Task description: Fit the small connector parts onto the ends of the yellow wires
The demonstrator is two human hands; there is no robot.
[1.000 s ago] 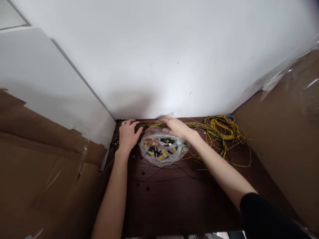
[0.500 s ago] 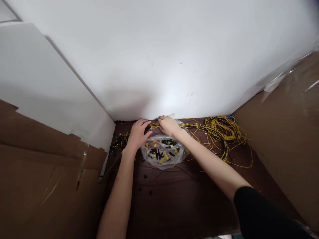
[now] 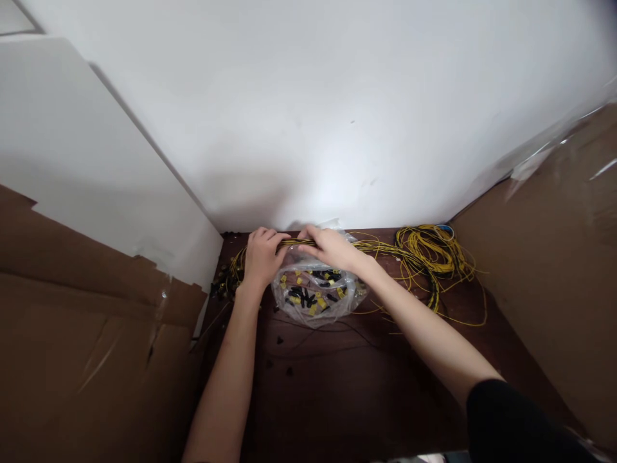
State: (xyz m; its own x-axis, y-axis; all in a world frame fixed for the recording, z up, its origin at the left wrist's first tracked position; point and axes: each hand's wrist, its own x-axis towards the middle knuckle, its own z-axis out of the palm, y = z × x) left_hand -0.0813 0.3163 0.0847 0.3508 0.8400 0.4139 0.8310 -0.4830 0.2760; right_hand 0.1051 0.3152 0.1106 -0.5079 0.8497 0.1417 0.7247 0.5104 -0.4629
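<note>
A bundle of thin yellow and black wires (image 3: 376, 246) runs across the back of the table. My left hand (image 3: 263, 255) is closed around the bundle near its left end, where dark connectors (image 3: 220, 283) lie. My right hand (image 3: 328, 245) grips the same bundle a short way to the right, thumb toward me and fingers behind. Between the hands a short stretch of wires shows. Just below it sits an open clear plastic bag (image 3: 315, 316) with several small black and yellow pieces (image 3: 303, 297) inside.
Coiled yellow wire (image 3: 431, 251) lies at the back right, with loose strands around it. Small dark bits (image 3: 289, 371) are scattered on the brown table (image 3: 357, 399). Cardboard walls stand at left (image 3: 96, 347) and right (image 3: 544, 257), and a white wall (image 3: 308, 116) closes off the back.
My left hand has drawn its fingers in around the wires. My right hand has turned, its thumb now showing in front of the bundle. The wires between them look gathered tighter.
</note>
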